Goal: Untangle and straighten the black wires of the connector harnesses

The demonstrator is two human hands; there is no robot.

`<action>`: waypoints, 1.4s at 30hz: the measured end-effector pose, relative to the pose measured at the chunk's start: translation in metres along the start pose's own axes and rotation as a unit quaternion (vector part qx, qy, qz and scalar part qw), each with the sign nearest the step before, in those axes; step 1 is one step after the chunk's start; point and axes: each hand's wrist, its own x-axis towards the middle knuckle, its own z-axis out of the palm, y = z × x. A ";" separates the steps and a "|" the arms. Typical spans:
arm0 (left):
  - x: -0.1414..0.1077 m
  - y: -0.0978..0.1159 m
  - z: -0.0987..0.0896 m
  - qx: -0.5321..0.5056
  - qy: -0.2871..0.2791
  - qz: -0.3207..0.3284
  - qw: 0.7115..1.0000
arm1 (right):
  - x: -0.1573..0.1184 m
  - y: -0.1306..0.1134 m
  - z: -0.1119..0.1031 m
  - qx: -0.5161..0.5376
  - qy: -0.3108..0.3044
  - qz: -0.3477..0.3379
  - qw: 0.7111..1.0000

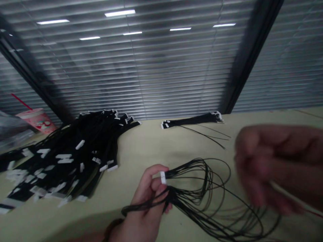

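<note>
My left hand (148, 198) is closed on a wire harness, gripping its white connector (163, 177) between thumb and fingers. Black wires (207, 181) leave the connector and loop to the right over the table. Some of the bundle also passes through the left palm and bends back near the wrist. At the right, raised close to the camera, my right hand (275, 164) is blurred, with its fingers curled together. Whatever it may pinch is hidden. A thin reddish wire (314, 213) shows just below that hand.
A large heap of black cables (83, 144) with white connectors covers the table's left side. A smaller cable bundle (191, 120) lies at the back, with a few loose wires beside it. A pink cup (41, 121) with a red straw stands far left, before window blinds (161, 67).
</note>
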 end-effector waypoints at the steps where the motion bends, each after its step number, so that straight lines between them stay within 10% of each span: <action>1: -0.001 0.000 -0.001 -0.007 -0.005 0.001 1.000 | -0.006 -0.007 0.010 0.007 -0.047 -0.022 0.999; 10: -0.014 -0.004 0.001 -0.055 -0.036 0.019 0.998 | -0.022 -0.018 0.050 -0.144 -0.036 -0.204 0.968; 42: -0.017 -0.004 0.004 0.031 -0.065 0.061 0.996 | -0.026 -0.022 0.059 -0.153 -0.006 -0.205 0.967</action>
